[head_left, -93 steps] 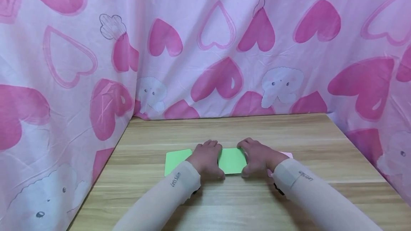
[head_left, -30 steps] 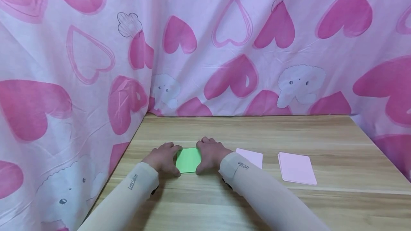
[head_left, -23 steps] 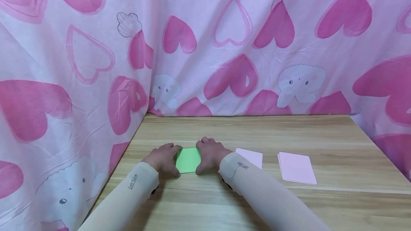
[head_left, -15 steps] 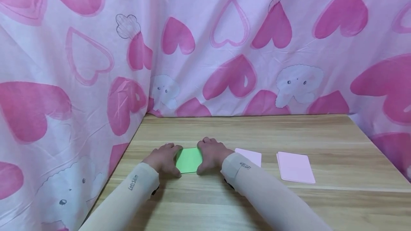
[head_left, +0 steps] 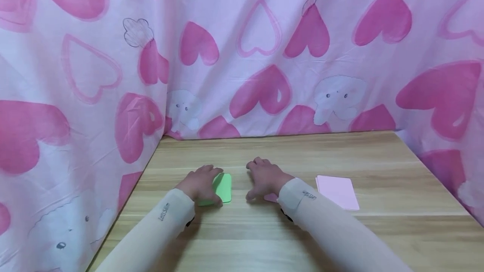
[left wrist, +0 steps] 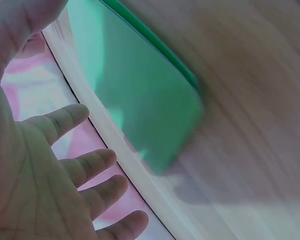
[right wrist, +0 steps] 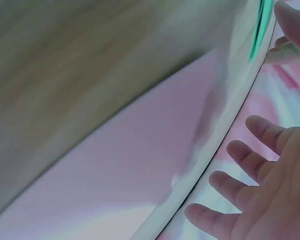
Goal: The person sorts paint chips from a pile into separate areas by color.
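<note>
My left hand (head_left: 201,184) is over the left part of a stack of square green cards (head_left: 224,187), fingers spread. In the left wrist view its fingers lie apart from the green stack (left wrist: 140,85), and a second layer shows under the top card. My right hand (head_left: 266,178) is to the right of the green stack, over a pink card (head_left: 270,197) that it and the sleeve mostly hide. In the right wrist view its fingers are spread beside the pink card (right wrist: 115,155) and hold nothing.
A second stack of pink square cards (head_left: 338,192) lies farther right, partly behind the right sleeve. All the cards are on a wood-grain table (head_left: 280,150). A pink heart-patterned curtain (head_left: 261,91) closes off the back and both sides.
Earlier two green lots lay apart; they became one stack between both hands. Since then my right hand has moved off it rightward over the nearer pink card, and my left hand has loosened.
</note>
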The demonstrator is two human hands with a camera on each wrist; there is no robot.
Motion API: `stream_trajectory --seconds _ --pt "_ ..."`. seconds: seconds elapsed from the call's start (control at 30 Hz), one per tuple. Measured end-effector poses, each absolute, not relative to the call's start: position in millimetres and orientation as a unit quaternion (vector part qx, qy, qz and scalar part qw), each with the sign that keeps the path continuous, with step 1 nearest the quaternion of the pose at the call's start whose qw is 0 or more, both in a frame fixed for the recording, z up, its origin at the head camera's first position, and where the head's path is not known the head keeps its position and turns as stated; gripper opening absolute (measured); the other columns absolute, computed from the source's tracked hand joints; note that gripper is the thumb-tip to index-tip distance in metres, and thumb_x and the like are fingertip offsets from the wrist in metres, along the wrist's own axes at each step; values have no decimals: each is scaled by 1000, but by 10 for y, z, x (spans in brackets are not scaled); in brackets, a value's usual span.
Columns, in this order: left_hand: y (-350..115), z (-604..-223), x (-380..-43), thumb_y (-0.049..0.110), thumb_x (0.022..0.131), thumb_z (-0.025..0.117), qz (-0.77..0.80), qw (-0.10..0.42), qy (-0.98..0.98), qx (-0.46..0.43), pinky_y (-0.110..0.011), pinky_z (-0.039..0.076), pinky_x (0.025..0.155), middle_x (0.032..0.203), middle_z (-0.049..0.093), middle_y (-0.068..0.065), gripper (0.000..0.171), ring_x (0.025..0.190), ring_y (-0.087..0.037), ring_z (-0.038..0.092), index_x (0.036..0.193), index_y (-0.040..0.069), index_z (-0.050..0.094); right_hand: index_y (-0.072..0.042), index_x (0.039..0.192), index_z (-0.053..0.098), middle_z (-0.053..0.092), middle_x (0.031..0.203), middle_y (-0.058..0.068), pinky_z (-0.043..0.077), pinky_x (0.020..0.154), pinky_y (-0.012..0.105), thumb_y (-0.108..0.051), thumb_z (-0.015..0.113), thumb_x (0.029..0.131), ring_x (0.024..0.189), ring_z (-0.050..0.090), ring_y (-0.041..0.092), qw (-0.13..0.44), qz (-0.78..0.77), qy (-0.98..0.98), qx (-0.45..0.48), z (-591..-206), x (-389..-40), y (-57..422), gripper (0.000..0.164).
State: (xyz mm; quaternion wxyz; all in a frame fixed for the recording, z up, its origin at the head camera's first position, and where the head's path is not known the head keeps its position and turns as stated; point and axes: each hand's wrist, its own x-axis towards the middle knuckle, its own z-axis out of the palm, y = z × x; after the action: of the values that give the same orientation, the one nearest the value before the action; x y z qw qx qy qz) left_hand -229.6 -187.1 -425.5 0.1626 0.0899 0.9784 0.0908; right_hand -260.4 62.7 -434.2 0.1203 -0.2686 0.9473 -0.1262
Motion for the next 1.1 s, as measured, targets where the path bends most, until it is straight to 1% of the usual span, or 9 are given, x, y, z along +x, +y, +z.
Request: stream_trajectory --seconds 0.1,0.37,0.53,0.6,0.67,0.77,0.9,0.97,1.1 --pt "-1738 -4250 -2336 51 67 95 90 163 977 107 -67 32 121 165 42 -12 102 154 -37 35 156 27 50 -11 150 52 54 143 7 52 105 48 -55 91 69 132 53 31 113 -124 953 -253 -4351 -2590 834 100" --pt "-1292 -4276 -2445 49 68 92 103 165 968 161 -69 28 122 167 40 -11 103 158 -35 31 158 24 47 -9 148 54 54 145 10 51 106 55 -53 92 70 134 51 34 102 -128 964 -208 -4340 -2510 1387 98" --pt "-984 -4335 -2476 49 70 89 101 162 962 197 -65 30 123 167 41 -7 100 158 -31 31 158 25 48 -6 147 56 54 143 11 52 106 56 -53 93 71 133 51 35 105 -121 970 -183 -4324 -2433 1696 97" --pt "-874 -4346 -2483 49 71 89 100 159 960 209 -64 30 124 167 41 -8 99 158 -31 31 158 25 47 -8 136 63 56 136 8 53 101 53 -53 93 69 126 53 32 110 -123 971 -171 -4325 -2406 1779 86" --pt "-785 -4336 -2491 49 72 89 100 158 958 217 -63 30 124 167 41 -8 98 158 -31 31 158 26 47 -13 122 66 56 130 5 53 95 48 -55 94 68 118 54 29 116 -122 972 -161 -4326 -2379 1831 75" --pt "-673 -4337 -2521 49 71 91 100 163 957 216 -61 29 125 167 41 -7 98 157 -31 32 157 27 48 -16 117 64 55 127 3 51 92 46 -56 94 65 114 53 26 127 -127 972 -149 -4349 -2341 1869 72" --pt "-563 -4357 -2543 50 70 93 91 171 957 215 -62 30 125 165 43 -7 95 156 -31 35 154 30 52 -13 139 60 56 133 5 50 101 50 -56 95 63 122 54 28 132 -131 972 -145 -4392 -2299 1873 94" --pt "-523 -4358 -2539 50 70 93 83 171 956 222 -62 31 124 164 44 -8 94 155 -32 36 153 30 53 -12 142 59 56 133 5 50 102 53 -55 96 62 124 54 29 130 -130 972 -149 -4405 -2288 1867 99" --pt "-466 -4340 -2527 49 71 94 69 166 955 235 -62 33 122 160 48 -8 93 152 -33 39 153 29 54 -10 142 59 57 133 6 50 101 55 -54 97 61 124 54 31 129 -130 970 -158 -4400 -2277 1864 99"
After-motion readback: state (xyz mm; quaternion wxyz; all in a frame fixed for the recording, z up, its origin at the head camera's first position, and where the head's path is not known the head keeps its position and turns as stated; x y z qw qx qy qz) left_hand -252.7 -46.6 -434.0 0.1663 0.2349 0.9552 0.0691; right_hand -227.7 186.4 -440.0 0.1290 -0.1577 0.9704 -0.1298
